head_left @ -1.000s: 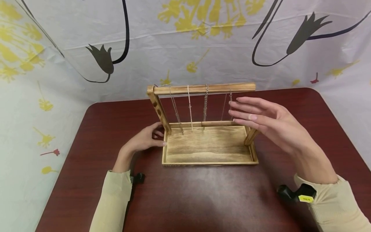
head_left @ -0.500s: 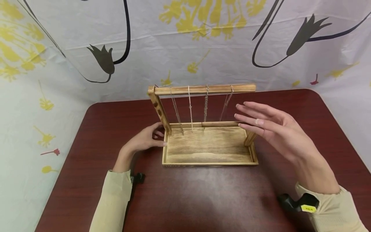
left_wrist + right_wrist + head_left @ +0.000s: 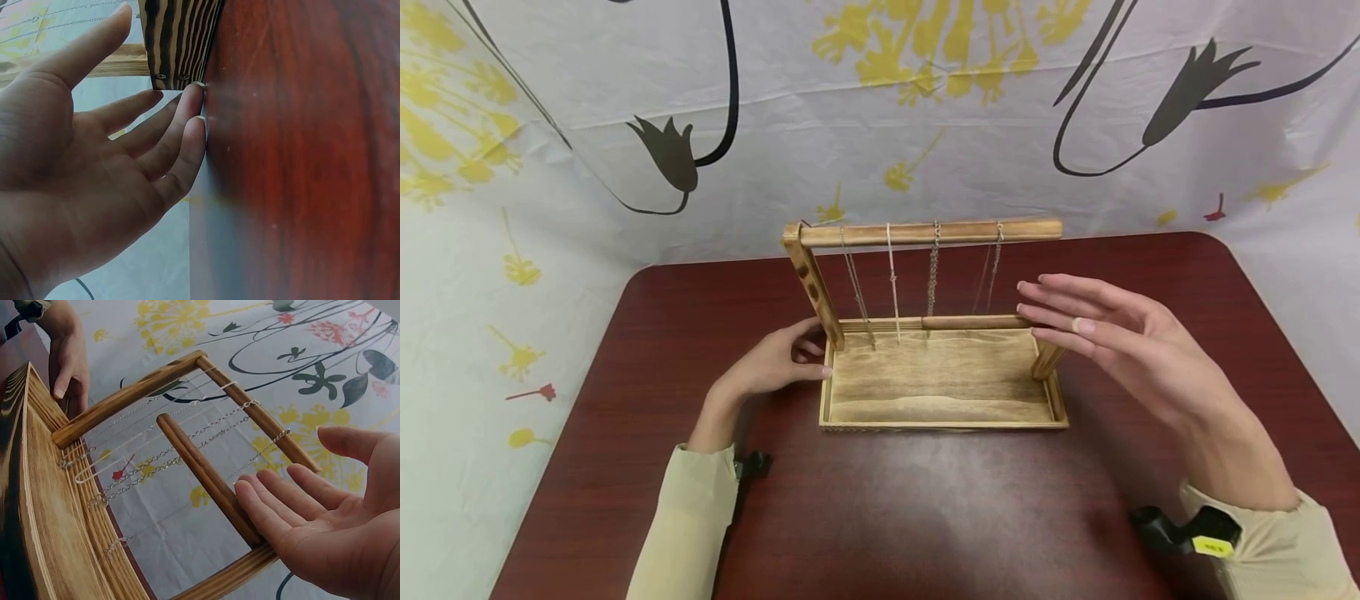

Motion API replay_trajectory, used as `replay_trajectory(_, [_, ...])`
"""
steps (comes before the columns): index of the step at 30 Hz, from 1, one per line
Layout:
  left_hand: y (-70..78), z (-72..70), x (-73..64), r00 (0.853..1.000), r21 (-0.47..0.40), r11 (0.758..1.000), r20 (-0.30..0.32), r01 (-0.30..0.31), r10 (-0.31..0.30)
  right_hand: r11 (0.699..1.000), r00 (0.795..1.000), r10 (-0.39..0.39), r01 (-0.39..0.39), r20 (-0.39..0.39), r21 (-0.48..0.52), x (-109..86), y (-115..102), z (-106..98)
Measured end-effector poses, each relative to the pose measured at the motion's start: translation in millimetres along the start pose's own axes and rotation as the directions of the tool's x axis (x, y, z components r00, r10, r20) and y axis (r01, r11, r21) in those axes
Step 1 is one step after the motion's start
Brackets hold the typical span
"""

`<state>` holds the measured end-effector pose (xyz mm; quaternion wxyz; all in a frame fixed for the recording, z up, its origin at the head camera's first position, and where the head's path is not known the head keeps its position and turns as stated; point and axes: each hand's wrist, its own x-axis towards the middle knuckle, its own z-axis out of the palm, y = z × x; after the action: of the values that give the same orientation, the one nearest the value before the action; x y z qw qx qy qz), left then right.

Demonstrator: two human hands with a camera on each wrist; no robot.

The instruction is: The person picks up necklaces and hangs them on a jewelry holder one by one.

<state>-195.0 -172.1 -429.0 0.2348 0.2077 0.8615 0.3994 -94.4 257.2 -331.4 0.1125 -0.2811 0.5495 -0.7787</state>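
Observation:
A wooden jewelry stand with a shallow tray base stands on the table. Several necklaces hang from its top bar, among them a pale cord and a chunky silver chain. My left hand rests at the tray's left end, thumb on the rim; in the left wrist view its fingertips touch the striped wooden end. My right hand, fingers extended and holding nothing, hovers by the right post. The rightmost chain hangs just left of its fingertips.
A shorter wooden rod reaches inward from the right post, below the top bar. The dark red table extends around the stand. Behind it hangs a white flower-patterned cloth. Both wrists carry small black cameras.
My right hand has drawn away from the rightmost chain, moving right and slightly down. That chain has swung and now hangs straighter. My left hand stays at the tray's end.

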Motion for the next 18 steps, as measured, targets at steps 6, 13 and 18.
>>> replay_trajectory(6, [1.8, 0.4, -6.0, 0.999, 0.015, 1.0, -0.03, -0.017, 0.017, 0.999, 1.0, -0.003, 0.003, 0.007, -0.049, -4.1, -3.2, -2.9])
replay_trajectory(13, [5.0, 2.4, -13.2, 0.998, 0.075, 0.997, -0.064, -0.016, 0.021, 0.995, 0.999, 0.0, -0.003, -0.039, -0.101, -14.7, -8.9, -9.7])
replay_trajectory(18, [8.8, 3.4, -19.7, 0.995, 0.155, 0.988, -0.1, -0.01, 0.026, 0.993, 0.995, 0.003, -0.014, -0.1, -0.113, -21.7, -11.5, -15.4])
